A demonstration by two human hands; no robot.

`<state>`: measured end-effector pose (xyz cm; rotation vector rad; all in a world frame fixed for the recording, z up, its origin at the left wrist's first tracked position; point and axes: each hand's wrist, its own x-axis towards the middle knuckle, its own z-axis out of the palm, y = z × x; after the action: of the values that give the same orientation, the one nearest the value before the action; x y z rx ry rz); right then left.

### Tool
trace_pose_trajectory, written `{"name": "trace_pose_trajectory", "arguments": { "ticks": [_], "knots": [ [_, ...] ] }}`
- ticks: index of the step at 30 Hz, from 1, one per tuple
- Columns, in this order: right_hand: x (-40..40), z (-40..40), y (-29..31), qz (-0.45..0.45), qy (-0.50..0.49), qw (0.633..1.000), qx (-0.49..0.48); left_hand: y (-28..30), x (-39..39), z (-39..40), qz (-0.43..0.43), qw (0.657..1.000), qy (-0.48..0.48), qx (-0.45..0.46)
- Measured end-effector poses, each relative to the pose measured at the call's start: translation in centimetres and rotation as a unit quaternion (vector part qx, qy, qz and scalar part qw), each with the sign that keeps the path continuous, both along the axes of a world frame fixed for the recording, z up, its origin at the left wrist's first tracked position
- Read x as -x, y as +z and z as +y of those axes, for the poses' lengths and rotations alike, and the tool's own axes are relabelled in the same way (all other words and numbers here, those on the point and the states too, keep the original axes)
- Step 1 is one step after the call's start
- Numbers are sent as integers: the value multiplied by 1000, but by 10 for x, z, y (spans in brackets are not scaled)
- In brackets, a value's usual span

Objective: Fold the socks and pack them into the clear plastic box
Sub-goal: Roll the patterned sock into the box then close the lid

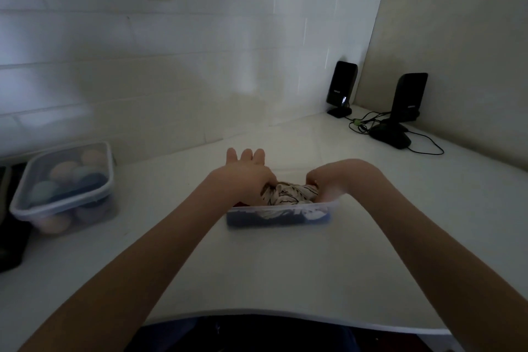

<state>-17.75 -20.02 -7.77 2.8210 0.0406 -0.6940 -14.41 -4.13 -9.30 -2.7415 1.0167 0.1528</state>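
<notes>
- Box (278,216) of clear plastic sits mid-surface (285,266), holding a striped sock (288,194) atop darker items.
- Left hand (245,171): thumb pinches the sock, other fingers extended straight.
- Right hand (328,183): curled into the sock; fingertips hidden.
- Second box (67,188), lidded, full of rolled socks, stands far left.
- Two speakers (341,88) occupy the right corner.

On the white bench (285,266), both hands reach into a clear plastic box (278,216), the left hand (247,173) and right hand (331,180) pressing a striped cream sock (288,194), while a lidded box of rolled socks (67,188) sits far left.
</notes>
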Motion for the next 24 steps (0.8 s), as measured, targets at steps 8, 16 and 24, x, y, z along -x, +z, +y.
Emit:
{"name": "trace_pose_trajectory", "arguments": {
  "ticks": [8, 16, 24],
  "knots": [
    [5, 3, 2, -3, -17, 1000, -26, 11, -5, 9, 68, 967, -63, 237],
    [15, -4, 15, 9, -57, 994, -88, -11, -8, -18, 101, 977, -52, 179],
    [16, -8, 24, -221, 24, 961, -163, -7, -9, -27, 140, 982, -19, 123]
  ]
}}
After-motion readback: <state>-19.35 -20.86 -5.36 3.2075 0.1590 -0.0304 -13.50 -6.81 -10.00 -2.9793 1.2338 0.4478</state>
